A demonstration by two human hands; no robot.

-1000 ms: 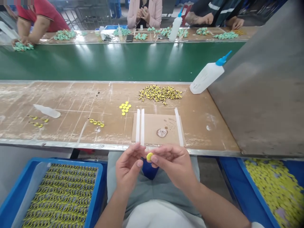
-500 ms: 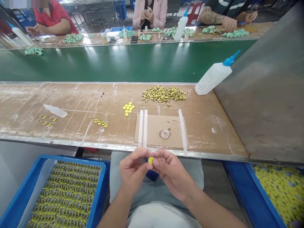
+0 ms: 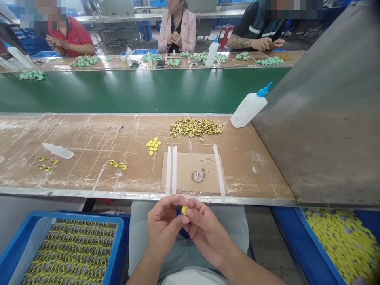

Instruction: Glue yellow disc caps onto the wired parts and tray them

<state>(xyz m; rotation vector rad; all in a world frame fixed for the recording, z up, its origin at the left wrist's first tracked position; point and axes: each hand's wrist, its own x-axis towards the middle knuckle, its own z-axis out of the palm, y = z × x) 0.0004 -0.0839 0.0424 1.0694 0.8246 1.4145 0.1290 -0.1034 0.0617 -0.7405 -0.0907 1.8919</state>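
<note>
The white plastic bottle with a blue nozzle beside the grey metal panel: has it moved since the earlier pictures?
No. The bottle keeps its place relative to the panel and the taped brown cardboard sheet; the camera's view shifted.

At the lower centre of the frame, the left hand [image 3: 163, 219] is now curling in until its fingertips are meeting those of the right hand [image 3: 204, 227], where a gap was showing a second ago. The yellow disc [image 3: 184, 210] is now turning a narrower face to the camera. At upper left, the person in red [image 3: 78, 37], earlier bending over the teal pile [image 3: 32, 75], is now sitting back with hands raised. At upper right, the person in dark clothing [image 3: 245, 27] is bringing both hands closer together. The worktop [image 3: 246, 158] is appearing lower in the frame.
</note>
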